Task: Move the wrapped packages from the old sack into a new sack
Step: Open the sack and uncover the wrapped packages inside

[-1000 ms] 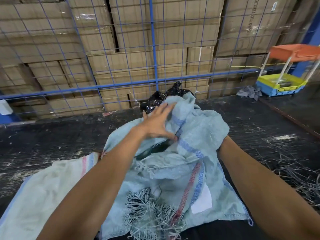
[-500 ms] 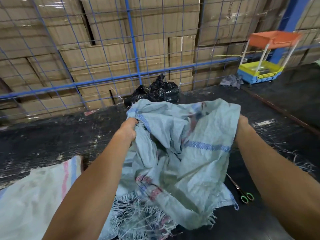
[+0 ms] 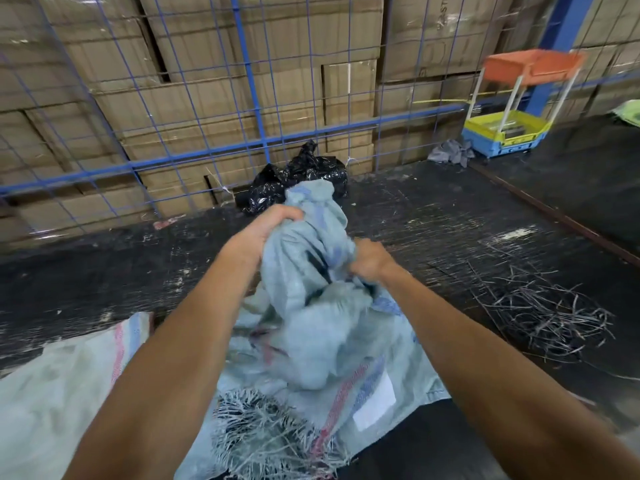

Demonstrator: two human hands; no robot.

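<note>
A crumpled pale blue woven sack with red and blue stripes and a frayed edge lies bunched in front of me. My left hand grips its gathered top from the left. My right hand grips a fold of the same sack a little lower on the right. A black plastic-wrapped package sits on the floor just behind the sack, against the fence. A second, whitish woven sack lies flat at the lower left, partly under my left arm.
A blue wire fence with stacked cardboard boxes behind it closes off the back. A small cart with orange, yellow and blue trays stands at the right rear, a grey rag beside it. Cut strapping scraps litter the dark floor on the right.
Both hands have come together, bunching the blue sack from a spread-out sheet into a gathered bundle. The scissors seen on the floor earlier are hidden now.
</note>
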